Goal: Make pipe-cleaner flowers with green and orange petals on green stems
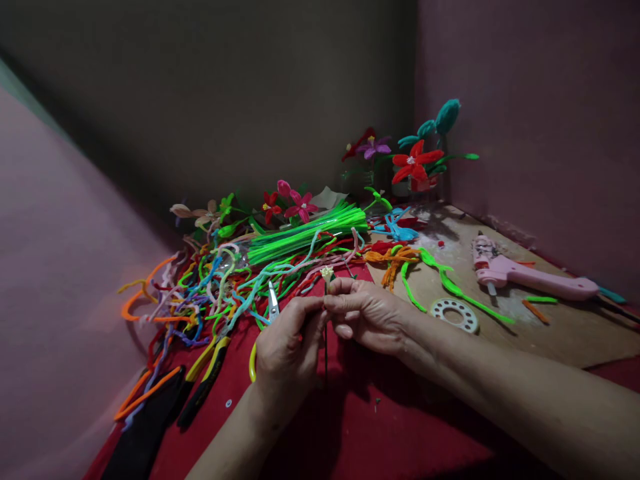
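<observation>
My left hand (287, 343) and my right hand (373, 313) meet over the red cloth, both closed in a pinch. Between their fingertips stands a thin dark flower stem (326, 363), held upright. A cluster of tiny pale yellow stamens (327, 272) tops it, just above my right thumb and forefinger. The stem's lower end hangs below the left fingers. Scissors (273, 301) lie behind my left hand, which hides part of them. To the left are pliers (209, 379) with yellow and black handles.
Tangled coloured pipe cleaners (200, 293) and a green bundle (310, 230) lie behind my hands. On the board (535, 340) at right are a pink glue gun (535, 275) and a white holed ring (471, 325). Fuzzy flowers (417, 160) stand at the back, near the walls.
</observation>
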A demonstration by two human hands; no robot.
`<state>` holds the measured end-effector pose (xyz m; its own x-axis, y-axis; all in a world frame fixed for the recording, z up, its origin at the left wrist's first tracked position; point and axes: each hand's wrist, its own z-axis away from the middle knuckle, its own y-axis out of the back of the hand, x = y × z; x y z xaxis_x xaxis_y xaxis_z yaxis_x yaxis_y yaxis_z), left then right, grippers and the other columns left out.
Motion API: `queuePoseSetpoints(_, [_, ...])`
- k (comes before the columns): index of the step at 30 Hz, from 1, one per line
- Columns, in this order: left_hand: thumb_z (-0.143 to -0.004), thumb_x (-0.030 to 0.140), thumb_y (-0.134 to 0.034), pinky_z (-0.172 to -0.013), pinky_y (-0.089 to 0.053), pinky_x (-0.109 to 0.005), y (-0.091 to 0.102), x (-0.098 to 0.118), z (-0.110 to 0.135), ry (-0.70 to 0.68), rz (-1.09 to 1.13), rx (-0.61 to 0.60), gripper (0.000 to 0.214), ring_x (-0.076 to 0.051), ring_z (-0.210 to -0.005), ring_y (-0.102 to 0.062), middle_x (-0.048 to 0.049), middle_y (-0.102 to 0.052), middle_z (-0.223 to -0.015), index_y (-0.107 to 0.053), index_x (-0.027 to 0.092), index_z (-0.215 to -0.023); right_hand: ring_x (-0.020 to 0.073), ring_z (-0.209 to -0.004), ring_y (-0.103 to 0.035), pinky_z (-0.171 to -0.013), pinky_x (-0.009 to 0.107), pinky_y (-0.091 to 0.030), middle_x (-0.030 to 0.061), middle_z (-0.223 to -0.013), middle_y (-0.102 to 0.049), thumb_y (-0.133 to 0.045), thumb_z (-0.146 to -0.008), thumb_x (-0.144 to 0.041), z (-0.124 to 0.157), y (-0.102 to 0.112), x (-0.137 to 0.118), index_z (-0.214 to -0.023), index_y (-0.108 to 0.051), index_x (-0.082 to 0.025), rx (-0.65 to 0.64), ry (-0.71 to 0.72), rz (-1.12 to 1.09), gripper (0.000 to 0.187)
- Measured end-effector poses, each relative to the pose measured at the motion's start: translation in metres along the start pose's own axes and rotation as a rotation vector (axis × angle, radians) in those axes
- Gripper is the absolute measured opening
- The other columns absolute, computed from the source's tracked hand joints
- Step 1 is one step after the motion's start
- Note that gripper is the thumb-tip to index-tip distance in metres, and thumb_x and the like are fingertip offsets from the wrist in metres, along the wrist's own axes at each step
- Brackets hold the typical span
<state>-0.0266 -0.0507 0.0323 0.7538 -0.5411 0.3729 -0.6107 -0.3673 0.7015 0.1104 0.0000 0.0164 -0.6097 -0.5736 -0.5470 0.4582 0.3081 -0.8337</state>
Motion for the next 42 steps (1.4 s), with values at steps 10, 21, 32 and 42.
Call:
queuePoseSetpoints(10, [-0.079,0.007,-0.053,-0.064,-0.045,-0.019,0.0027,0.0014,-0.0038,-0.077,0.009,-0.03,0.017,-0.01,-0.068,-0.059,-0.0007,-0.062,-0.077,-0.058,0.018,-0.092,0.0044,-0.045,-0.048,-0.036,0.016,-0.034,-0.0051,-0.061,-0.057,-0.074,-0.056,-0.008,0.0017,-0.0011,0.0002,-0.07,-0.058,-0.013,-0.015,0.079,0.056,0.023])
queuePoseSetpoints(21, [-0.079,0.011,-0.056,-0.061,-0.046,-0.019,0.0066,0.005,-0.007,0.063,0.146,-0.045,0.013,-0.01,-0.064,-0.059,0.0003,-0.064,-0.073,-0.063,0.018,-0.087,0.0037,-0.042,-0.045,-0.034,0.016,-0.037,-0.0045,-0.06,-0.054,-0.075,-0.059,-0.015,0.0013,-0.0008,0.0009,-0.072,-0.063,-0.012,-0.05,0.148,0.119,0.018])
queuePoseSetpoints(32, [-0.077,0.014,-0.058,-0.06,-0.046,-0.02,0.0073,0.0052,-0.0058,0.088,0.201,-0.03,0.01,-0.01,-0.064,-0.059,0.0,-0.064,-0.072,-0.064,0.018,-0.084,0.0031,-0.041,-0.044,-0.032,0.015,-0.037,-0.0043,-0.06,-0.054,-0.076,-0.057,-0.016,0.0019,-0.0027,0.0004,-0.072,-0.063,-0.012,-0.038,0.175,0.123,0.02])
queuePoseSetpoints(42, [-0.076,0.013,-0.059,-0.057,-0.045,-0.019,0.0081,0.0025,-0.0058,0.079,0.199,-0.036,0.008,-0.01,-0.061,-0.058,0.0011,-0.064,-0.07,-0.062,0.019,-0.08,0.0025,-0.038,-0.043,-0.031,0.015,-0.037,-0.0054,-0.058,-0.054,-0.076,-0.058,-0.018,0.0007,0.0001,0.0027,-0.071,-0.062,-0.013,-0.032,0.19,0.131,0.02])
